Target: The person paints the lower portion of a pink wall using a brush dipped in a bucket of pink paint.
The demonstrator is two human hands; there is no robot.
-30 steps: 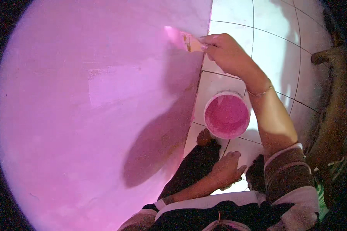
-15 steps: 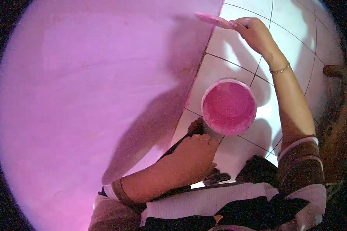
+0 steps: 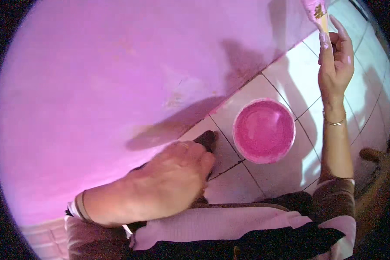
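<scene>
Head view: of two bare hands, the right hand (image 3: 336, 69) grasps one paintbrush (image 3: 317, 13) by its handle, pink bristles pointing away from the person and cut by the top edge, while the left hand (image 3: 173, 173) has its fingers curled and palm hidden, so I cannot tell whether it grips anything. Between the hands, one round bucket (image 3: 240, 145) with pink paint (image 3: 264, 128) inside stands on the tiled floor (image 3: 234, 186). Leftward spreads one pink wall (image 3: 91, 86), one foot (image 3: 208, 138) showing just beyond the left knuckles.
</scene>
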